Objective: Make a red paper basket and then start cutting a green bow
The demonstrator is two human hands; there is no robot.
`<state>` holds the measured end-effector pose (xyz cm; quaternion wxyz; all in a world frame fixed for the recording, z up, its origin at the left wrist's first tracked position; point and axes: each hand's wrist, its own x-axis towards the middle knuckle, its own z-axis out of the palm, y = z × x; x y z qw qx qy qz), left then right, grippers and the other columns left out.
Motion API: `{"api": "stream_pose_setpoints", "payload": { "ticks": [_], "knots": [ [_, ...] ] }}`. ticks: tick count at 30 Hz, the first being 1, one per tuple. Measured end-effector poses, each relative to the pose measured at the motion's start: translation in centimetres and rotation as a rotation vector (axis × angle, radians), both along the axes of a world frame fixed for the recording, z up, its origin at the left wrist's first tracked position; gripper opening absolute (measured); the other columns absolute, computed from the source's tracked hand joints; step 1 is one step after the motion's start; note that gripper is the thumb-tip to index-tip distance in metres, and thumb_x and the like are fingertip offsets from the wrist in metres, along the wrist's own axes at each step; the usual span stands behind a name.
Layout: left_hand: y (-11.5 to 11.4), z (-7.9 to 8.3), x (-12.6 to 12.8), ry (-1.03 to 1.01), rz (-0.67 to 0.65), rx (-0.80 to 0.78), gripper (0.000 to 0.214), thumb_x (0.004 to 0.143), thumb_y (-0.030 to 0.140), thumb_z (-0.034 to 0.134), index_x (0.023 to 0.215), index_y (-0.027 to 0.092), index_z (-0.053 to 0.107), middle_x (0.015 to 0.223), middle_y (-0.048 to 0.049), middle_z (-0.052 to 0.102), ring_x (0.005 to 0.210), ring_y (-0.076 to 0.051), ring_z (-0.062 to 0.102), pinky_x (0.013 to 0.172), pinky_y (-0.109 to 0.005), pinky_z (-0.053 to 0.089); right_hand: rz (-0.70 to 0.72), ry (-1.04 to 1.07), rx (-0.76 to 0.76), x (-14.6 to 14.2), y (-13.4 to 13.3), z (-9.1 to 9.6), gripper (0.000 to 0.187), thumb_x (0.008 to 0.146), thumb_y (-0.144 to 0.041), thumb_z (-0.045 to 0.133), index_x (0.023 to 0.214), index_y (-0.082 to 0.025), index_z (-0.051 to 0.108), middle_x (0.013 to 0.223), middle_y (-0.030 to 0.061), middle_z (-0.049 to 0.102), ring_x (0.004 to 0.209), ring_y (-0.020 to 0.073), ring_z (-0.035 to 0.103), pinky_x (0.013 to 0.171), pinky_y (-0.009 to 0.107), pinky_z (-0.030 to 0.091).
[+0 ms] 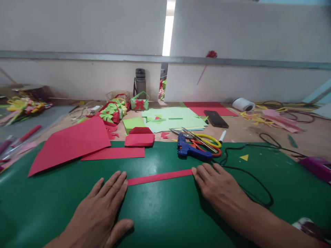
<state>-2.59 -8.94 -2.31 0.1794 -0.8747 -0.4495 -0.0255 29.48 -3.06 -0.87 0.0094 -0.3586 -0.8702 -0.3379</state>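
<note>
Two bare hands, one thin strip of bright red paper (160, 177) stretched between them on the shiny green mat (157, 217) covering the counter (245, 132). Left hand (100, 208) is flat, thumb spread out, fingertips on the near-left end; right hand (218, 187) has bent fingers on the other end, can't tell if it's pinching or just pressing. Blue plastic glue gun (190, 151) sits just beyond the right hand, big red paper sheet (71, 143) beyond the left. I'd guess the strip's super light, a bit springy, easy to crease or tear, maybe slidey on that gloss. Ends are the spots to grab, gently, keeping the middle flat.
</note>
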Motion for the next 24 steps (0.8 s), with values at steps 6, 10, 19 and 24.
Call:
{"api": "stream_pose_setpoints", "payload": {
  "ticks": [6,10,19,24],
  "knots": [
    [1.0,0.8,0.9,-0.062,0.039,-0.094,0.055,0.088,0.054,0.039,0.117,0.013,0.060,0.130,-0.0151,0.052,0.117,-0.033,0.052,0.093,-0.046,0.044,0.181,0.009,0.056,-3.3,0.3,-0.2,0.020,0.073,-0.005,0.052,0.087,-0.004,0.067,0.078,0.0164,0.067,0.071,0.0274,0.057,0.067,0.041,0.037],
    [1.8,1.0,1.7,-0.125,0.127,-0.159,0.038,0.089,0.043,0.043,0.104,0.015,0.065,0.127,-0.0145,0.056,0.116,-0.032,0.052,0.096,-0.048,0.041,0.199,-0.038,-0.001,-4.6,1.4,-0.3,0.011,0.072,-0.005,0.054,0.070,-0.009,0.064,0.064,0.0114,0.063,0.057,0.0224,0.053,0.061,0.038,0.036],
    [6.7,4.4,7.0,-0.071,0.037,-0.364,0.012,0.082,0.013,0.051,0.085,0.015,0.063,0.084,-0.0097,0.068,0.078,-0.026,0.062,0.071,-0.037,0.046,0.136,0.145,-0.218,-5.6,2.1,2.0,0.016,0.070,-0.002,0.053,0.071,-0.016,0.058,0.064,0.0046,0.062,0.058,0.0216,0.054,0.071,0.038,0.034],
    [8.4,6.4,6.8,-0.128,0.069,-0.586,0.018,0.071,0.004,0.051,0.074,0.017,0.063,0.066,-0.0065,0.066,0.057,-0.019,0.058,0.046,-0.025,0.030,-0.010,0.242,-0.597,-5.8,3.6,4.4,0.019,0.078,-0.004,0.048,0.074,-0.019,0.057,0.064,0.0017,0.064,0.060,0.0171,0.054,0.062,0.029,0.031]
  ]
}}
